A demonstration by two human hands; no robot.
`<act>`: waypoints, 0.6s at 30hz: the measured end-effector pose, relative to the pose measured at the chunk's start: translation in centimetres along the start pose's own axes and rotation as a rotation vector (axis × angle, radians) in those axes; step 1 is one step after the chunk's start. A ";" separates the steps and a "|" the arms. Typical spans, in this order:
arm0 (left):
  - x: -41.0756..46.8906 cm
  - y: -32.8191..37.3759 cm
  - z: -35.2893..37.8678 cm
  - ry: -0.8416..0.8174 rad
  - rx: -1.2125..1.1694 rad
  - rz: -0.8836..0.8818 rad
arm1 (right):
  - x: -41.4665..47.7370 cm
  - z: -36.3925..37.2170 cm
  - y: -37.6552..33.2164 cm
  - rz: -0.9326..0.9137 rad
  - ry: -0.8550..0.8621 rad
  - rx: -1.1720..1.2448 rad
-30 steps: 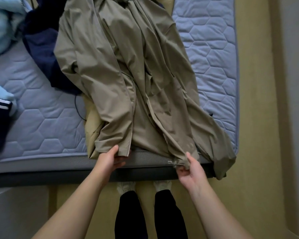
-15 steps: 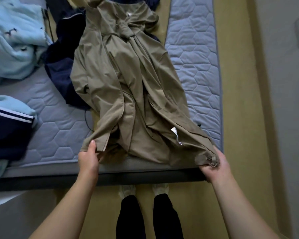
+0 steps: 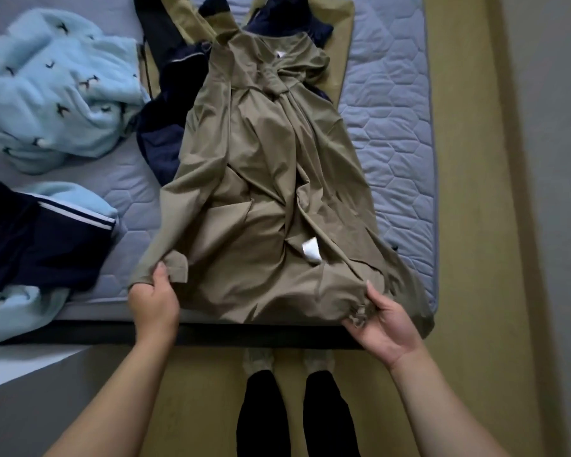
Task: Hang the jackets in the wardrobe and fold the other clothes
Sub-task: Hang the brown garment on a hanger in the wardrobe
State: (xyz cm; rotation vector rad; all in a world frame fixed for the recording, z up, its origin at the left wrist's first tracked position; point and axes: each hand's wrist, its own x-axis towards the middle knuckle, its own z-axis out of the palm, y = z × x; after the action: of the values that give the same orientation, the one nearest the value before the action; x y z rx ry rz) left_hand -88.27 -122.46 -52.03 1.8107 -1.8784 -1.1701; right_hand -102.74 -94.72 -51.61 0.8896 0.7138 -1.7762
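Now the khaki jacket (image 3: 271, 179) lies spread lengthwise on the quilted mattress (image 3: 396, 133), with its hem at the near edge. The left hand (image 3: 154, 301) grips the near left corner, fingers curled round the fabric. The right hand (image 3: 381, 321), palm up, pinches the near right hem. A navy garment (image 3: 159, 140) lies partly under the jacket's left side, and a light blue fleece (image 3: 53, 90) is bunched at far left.
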 end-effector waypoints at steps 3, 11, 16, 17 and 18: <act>-2.0 -1.2 1.4 -0.103 -0.079 -0.053 | 1.0 -0.2 1.4 -0.003 0.023 0.032; -5.5 -1.5 4.1 -0.360 -0.243 -0.211 | 1.9 0.0 3.7 -0.157 0.190 -0.179; -6.3 0.4 5.0 -0.796 -0.380 -0.705 | 2.3 1.0 5.0 -0.197 0.115 -0.228; -6.4 0.6 5.2 -0.944 -0.348 -0.813 | 2.5 1.2 5.2 -0.196 0.084 -0.212; -6.5 0.7 5.4 -1.073 -0.328 -0.889 | 2.7 1.4 5.5 -0.195 0.060 -0.202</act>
State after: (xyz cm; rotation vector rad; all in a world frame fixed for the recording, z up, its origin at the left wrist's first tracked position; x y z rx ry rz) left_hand -91.32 -114.55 -52.86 2.0088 -0.9440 -2.9835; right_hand -98.59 -99.05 -53.46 0.7595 1.0293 -1.8138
